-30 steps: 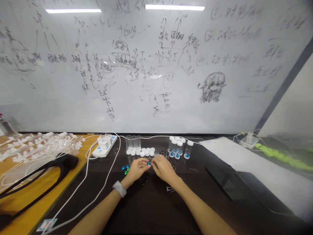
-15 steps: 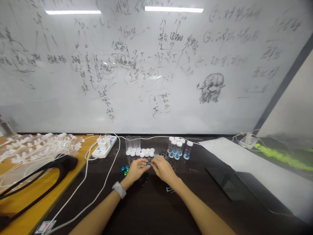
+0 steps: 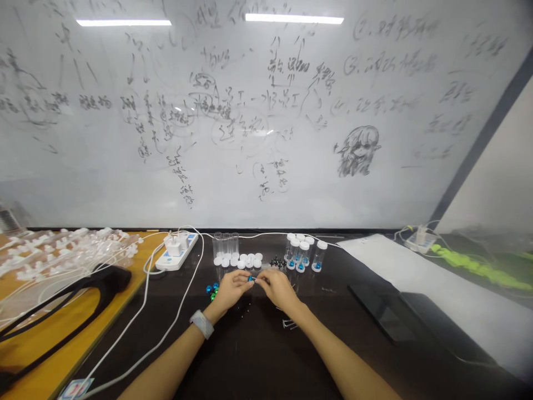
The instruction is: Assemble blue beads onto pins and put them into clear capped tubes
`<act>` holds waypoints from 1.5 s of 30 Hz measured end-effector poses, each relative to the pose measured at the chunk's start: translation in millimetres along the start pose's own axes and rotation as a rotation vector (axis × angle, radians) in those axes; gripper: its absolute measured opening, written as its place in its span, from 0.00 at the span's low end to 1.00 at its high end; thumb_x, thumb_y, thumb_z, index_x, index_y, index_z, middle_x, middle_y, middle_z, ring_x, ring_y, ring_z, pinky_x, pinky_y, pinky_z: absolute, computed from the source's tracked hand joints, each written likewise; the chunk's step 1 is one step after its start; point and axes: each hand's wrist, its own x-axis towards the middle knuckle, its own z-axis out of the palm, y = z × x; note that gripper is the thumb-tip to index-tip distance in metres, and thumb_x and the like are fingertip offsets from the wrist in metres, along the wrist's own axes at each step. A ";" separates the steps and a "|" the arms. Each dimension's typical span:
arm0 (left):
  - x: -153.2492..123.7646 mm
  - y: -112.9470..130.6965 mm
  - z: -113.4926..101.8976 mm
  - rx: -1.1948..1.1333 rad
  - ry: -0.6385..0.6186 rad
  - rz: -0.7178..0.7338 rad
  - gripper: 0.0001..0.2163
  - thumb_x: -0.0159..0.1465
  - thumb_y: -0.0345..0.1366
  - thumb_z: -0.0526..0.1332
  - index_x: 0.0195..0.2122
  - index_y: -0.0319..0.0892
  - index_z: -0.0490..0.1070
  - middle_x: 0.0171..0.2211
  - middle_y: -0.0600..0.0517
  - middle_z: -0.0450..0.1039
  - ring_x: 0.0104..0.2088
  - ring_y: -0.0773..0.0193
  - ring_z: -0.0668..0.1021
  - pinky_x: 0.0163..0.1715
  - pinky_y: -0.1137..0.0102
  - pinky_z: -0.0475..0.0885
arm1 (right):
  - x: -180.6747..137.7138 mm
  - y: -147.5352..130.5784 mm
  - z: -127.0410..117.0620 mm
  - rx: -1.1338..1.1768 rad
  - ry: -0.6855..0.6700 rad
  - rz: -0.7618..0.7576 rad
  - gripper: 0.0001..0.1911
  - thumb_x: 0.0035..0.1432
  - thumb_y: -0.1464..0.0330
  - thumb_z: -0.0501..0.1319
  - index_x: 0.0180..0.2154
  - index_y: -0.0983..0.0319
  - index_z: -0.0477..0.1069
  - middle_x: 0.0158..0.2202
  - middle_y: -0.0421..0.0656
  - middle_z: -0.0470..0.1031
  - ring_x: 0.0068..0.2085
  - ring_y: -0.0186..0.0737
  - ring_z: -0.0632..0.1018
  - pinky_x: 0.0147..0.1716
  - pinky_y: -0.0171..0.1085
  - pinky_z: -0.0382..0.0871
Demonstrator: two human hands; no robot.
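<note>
Over the dark tabletop, my left hand [image 3: 231, 288] pinches a small shiny blue ball [image 3: 250, 279] between thumb and fingertips. Facing it, my right hand [image 3: 278, 286] has its fingertips closed on a thin silvery pin [image 3: 255, 278], which points at the ball. Whether the pin sits inside the ball is too small to tell. A small cluster of shiny blue and green balls [image 3: 214, 290] lies left of my left hand. Several long metal nails or screws [image 3: 288, 323] rest below my right wrist. Small black pieces [image 3: 277, 261] are heaped just beyond my right hand.
Clear tubes [image 3: 226, 243] stand behind several white caps [image 3: 250, 258]. Capped tubes [image 3: 318, 256] with blue balls inside are grouped to the right. A white power strip [image 3: 178, 253] and loose cables lie left; a dark tablet-like slab [image 3: 381, 312] and white sheet [image 3: 375, 250] lie right.
My right fingertips have shifted slightly away from the blue ball, and more of the thin pin shows between the hands. Both hands keep their pinch.
</note>
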 end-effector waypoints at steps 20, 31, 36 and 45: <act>1.7 0.2 -0.6 0.066 0.108 0.052 0.10 0.51 0.31 0.69 0.35 0.39 0.76 0.30 0.49 0.75 0.32 0.60 0.79 0.35 0.68 0.74 | 2.9 2.5 14.4 0.606 -0.059 0.394 0.15 0.60 0.65 0.58 0.47 0.64 0.71 0.27 0.43 0.79 0.25 0.40 0.78 0.28 0.36 0.70; 1.0 8.9 4.8 -0.201 0.215 -0.069 0.18 0.46 0.42 0.75 0.29 0.41 0.70 0.23 0.53 0.74 0.28 0.60 0.80 0.32 0.69 0.74 | -3.4 11.6 -6.2 -0.199 -0.266 0.085 0.06 0.61 0.72 0.61 0.33 0.60 0.76 0.36 0.47 0.78 0.43 0.46 0.76 0.40 0.35 0.66; -0.9 13.2 6.4 -0.231 0.171 -0.107 0.17 0.47 0.43 0.75 0.28 0.40 0.70 0.21 0.55 0.74 0.26 0.65 0.78 0.30 0.72 0.72 | 3.1 35.0 -11.0 -0.138 -0.182 0.200 0.07 0.63 0.70 0.58 0.36 0.60 0.76 0.38 0.45 0.79 0.43 0.43 0.78 0.42 0.35 0.65; -1.6 8.6 4.4 -0.268 0.078 -0.114 0.16 0.48 0.40 0.75 0.34 0.39 0.76 0.36 0.43 0.82 0.40 0.58 0.80 0.42 0.68 0.70 | 12.1 66.7 -0.1 -0.296 -0.058 0.567 0.16 0.65 0.67 0.57 0.53 0.65 0.69 0.39 0.53 0.80 0.43 0.49 0.79 0.41 0.38 0.65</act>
